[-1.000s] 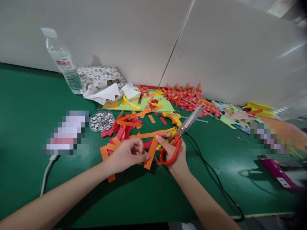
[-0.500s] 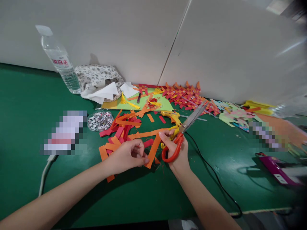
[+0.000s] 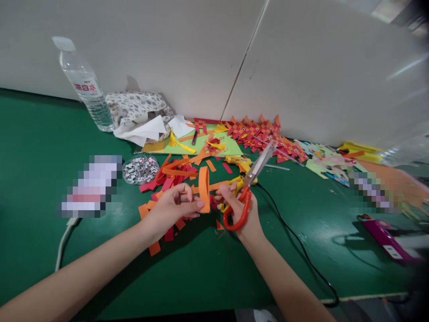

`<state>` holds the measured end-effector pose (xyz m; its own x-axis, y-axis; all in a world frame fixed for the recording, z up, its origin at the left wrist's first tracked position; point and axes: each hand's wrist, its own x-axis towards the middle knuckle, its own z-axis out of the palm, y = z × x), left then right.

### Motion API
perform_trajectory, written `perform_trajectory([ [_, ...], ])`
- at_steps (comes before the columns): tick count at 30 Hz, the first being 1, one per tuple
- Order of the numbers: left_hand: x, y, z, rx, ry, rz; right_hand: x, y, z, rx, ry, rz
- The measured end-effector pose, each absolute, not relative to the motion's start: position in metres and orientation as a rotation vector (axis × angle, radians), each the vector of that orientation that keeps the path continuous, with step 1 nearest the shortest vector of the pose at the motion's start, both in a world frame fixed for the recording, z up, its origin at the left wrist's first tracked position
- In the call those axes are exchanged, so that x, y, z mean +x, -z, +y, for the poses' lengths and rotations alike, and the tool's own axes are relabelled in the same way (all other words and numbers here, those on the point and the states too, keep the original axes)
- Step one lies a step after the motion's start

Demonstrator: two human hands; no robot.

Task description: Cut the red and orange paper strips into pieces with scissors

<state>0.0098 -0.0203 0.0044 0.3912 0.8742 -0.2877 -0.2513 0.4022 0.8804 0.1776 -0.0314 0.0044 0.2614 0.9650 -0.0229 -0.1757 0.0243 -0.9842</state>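
Observation:
Between the thumb and fingers of my left hand (image 3: 169, 210) is an orange paper strip (image 3: 204, 192), bent over into a narrow upright loop. My right hand (image 3: 250, 219) grips scissors (image 3: 259, 166) with orange-red handles, their blades pointing up and away to the right. The right fingertips are close to the strip; whether they touch it I cannot tell. Beneath and beyond my left hand lies a loose pile of red and orange strips (image 3: 172, 181). A yellow glue gun (image 3: 238, 162) rests on the table behind the scissors, partly hidden by them and my right hand.
On the green table (image 3: 187, 286) are a clear dish of googly eyes (image 3: 140, 170), a blurred-out phone (image 3: 90, 185) and a water bottle (image 3: 85, 85). Woven paper fish (image 3: 256, 132) are heaped against the wall. A black cord (image 3: 295, 237) and purple power strip (image 3: 385, 239) lie right.
The orange strip went from slanting flat between both hands to a bent loop in my left hand. My right fingers came off its upper end, and the scissors shifted slightly left.

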Motion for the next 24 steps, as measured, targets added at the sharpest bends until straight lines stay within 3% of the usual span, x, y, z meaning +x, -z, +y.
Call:
perform_trajectory([
  [8,0.007,-0.001,-0.017,0.812,-0.93,0.885,0.167,-0.009,-0.038,-1.194,-1.323,-0.988],
  [24,0.01,-0.008,-0.019,0.842,-0.989,0.903,0.166,-0.006,-0.039,-1.192,-1.257,-1.147],
])
